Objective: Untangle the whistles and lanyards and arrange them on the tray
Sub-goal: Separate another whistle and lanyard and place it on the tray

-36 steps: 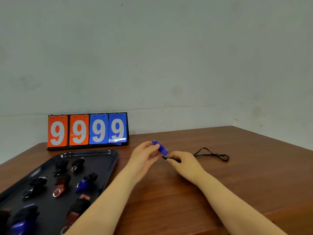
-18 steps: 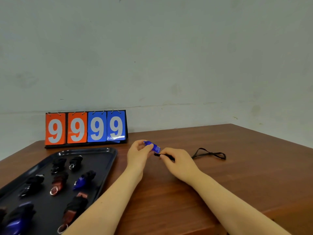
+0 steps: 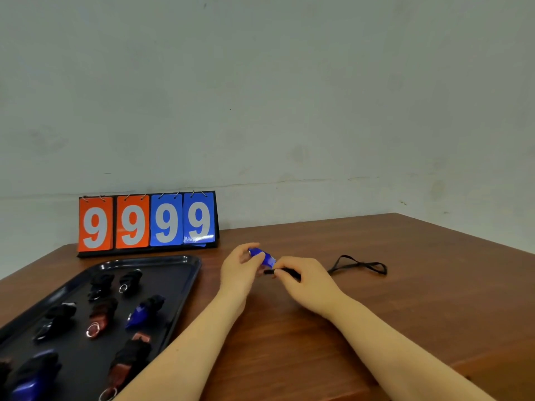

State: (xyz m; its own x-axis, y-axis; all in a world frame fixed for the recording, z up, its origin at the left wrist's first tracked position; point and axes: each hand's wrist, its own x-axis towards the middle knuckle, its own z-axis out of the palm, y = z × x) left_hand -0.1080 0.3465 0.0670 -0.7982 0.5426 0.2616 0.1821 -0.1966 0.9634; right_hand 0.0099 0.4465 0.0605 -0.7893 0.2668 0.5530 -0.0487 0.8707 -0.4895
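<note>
My left hand [image 3: 240,270] pinches a blue whistle [image 3: 265,257] just above the wooden table. Right beside it, my right hand [image 3: 307,282] pinches the black lanyard [image 3: 359,266] close to the whistle. The lanyard's free loop trails to the right on the table. A black tray [image 3: 185,287] lies at the left and holds several whistles wrapped in their lanyards, among them a blue one [image 3: 142,312] and a brown one [image 3: 100,316].
A flip scoreboard [image 3: 147,222] reading 9999 stands at the back left, behind the tray, against the wall. The brown table [image 3: 405,308] runs to a far right corner.
Both hands, with the whistle and lanyard, drifted slightly left and away; the left thumb now lies across the whistle. The grips are unchanged.
</note>
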